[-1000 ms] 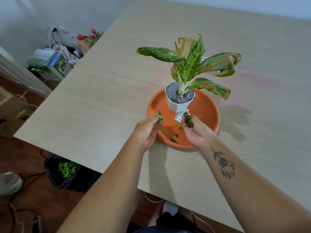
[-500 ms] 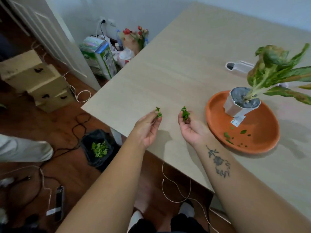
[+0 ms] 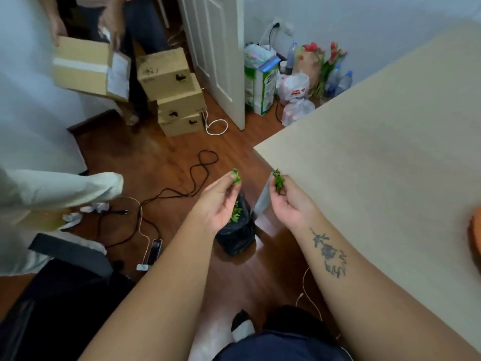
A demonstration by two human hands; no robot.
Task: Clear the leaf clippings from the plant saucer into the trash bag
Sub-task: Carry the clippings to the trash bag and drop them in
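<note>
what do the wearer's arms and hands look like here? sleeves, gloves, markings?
Both forearms are bare: no sleeves, gloves, watch or rings in view. The left hand and its forearm are unmarked. The right hand is unmarked too, but its forearm carries a dark line tattoo, a rose on a stem with small leaves and a flourish below it.

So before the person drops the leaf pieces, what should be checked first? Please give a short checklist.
1. Left hand holds clippings in its fingers: ok.
2. Right hand holds clippings: ok.
3. Trash bag is open, green clippings visible inside: ok.
4. Left hand above the bag opening: looks ok from this view.
5. Right hand above the bag: not ok, it appears nearer the table corner.
6. Saucer fully cleared: cannot tell, only its rim shows.
</note>
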